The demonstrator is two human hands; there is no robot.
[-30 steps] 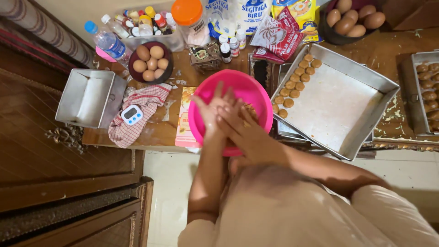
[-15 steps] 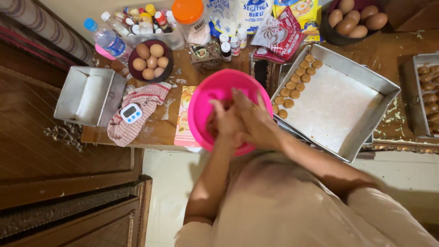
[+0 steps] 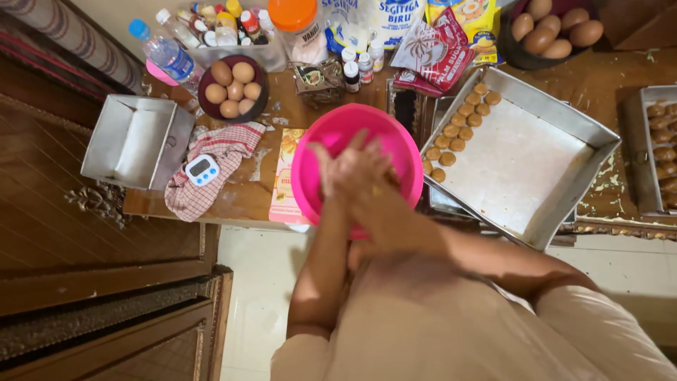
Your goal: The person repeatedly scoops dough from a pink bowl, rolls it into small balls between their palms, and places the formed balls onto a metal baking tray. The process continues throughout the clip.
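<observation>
- Left hand [image 3: 345, 176] and right hand [image 3: 370, 187]: pressed palm to palm over the pink bowl [image 3: 395, 137]. Whether either grip encloses anything cannot be told; the palms hide it.
- Pink bowl: stands at the near edge of the counter [image 3: 243, 201], directly beneath both hands.
- Steel tray [image 3: 522, 159]: at 3 o'clock from the bowl, just beside it. Small round dough balls [image 3: 458, 130] line its left wall in two rows.
- Checked cloth [image 3: 211, 159]: at 9 o'clock, with a white timer [image 3: 201, 169] resting on it.
- Empty square tin [image 3: 137, 141]: beyond the cloth, at 9 o'clock.
- Dark bowl of eggs [image 3: 233, 88]: at 10 o'clock.
- Plastic water bottle [image 3: 166, 53]: at 10 o'clock, at the far edge.
</observation>
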